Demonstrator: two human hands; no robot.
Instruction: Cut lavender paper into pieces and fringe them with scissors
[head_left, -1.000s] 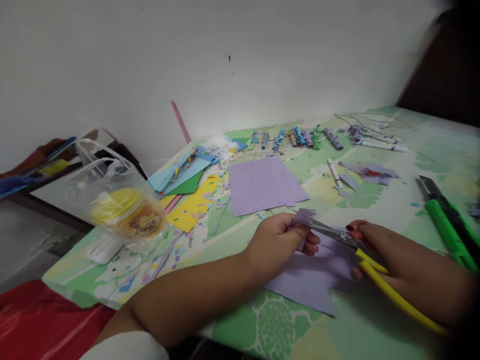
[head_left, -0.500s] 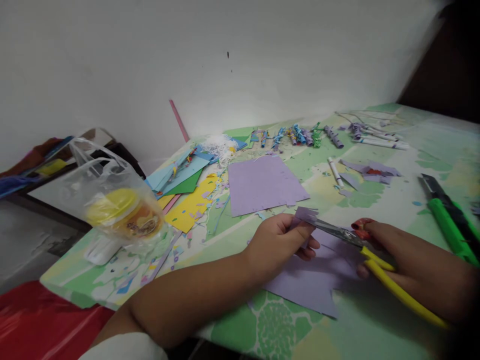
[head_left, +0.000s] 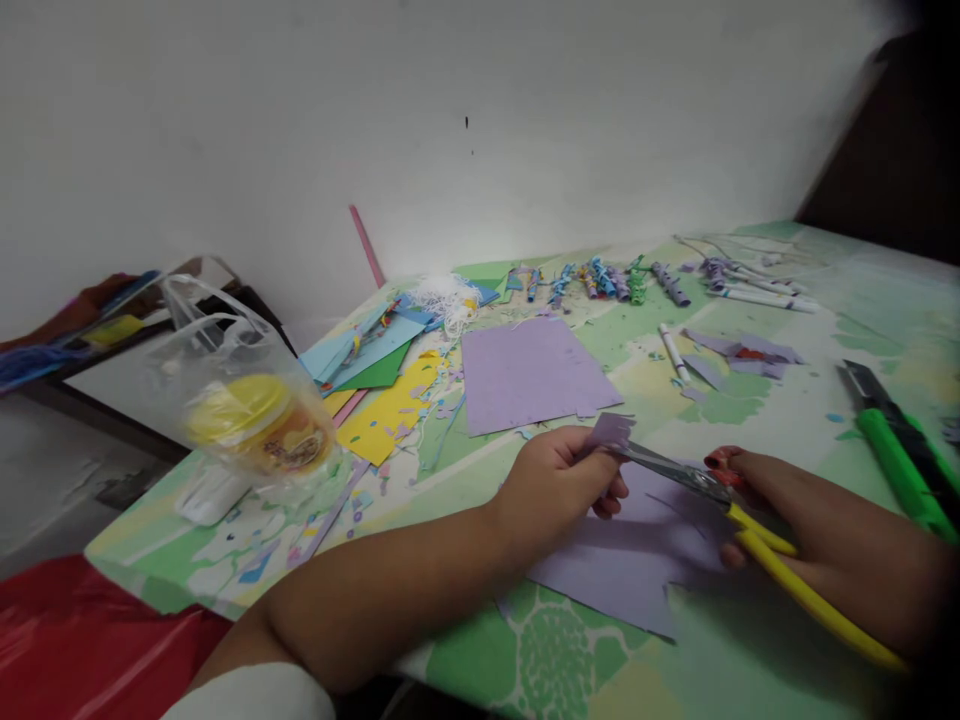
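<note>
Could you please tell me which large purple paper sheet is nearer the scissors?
The notched sheet beneath the scissors; the other sheet lies farther back.

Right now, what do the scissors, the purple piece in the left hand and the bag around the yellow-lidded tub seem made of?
Scissors: blades look metal, gray with a dull shine; yellow handles, likely plastic.
Purple piece: paper or thin card, matte, with a cut fringe.
Bag: apparently thin plastic, clear and creased, the tub showing through.

Paper rolls (head_left: 600,276) lined along far edge of table (head_left: 787,430); bagged jar (head_left: 274,430) set at left edge; cutter (head_left: 896,470) laid right of scissors (head_left: 718,488).
</note>
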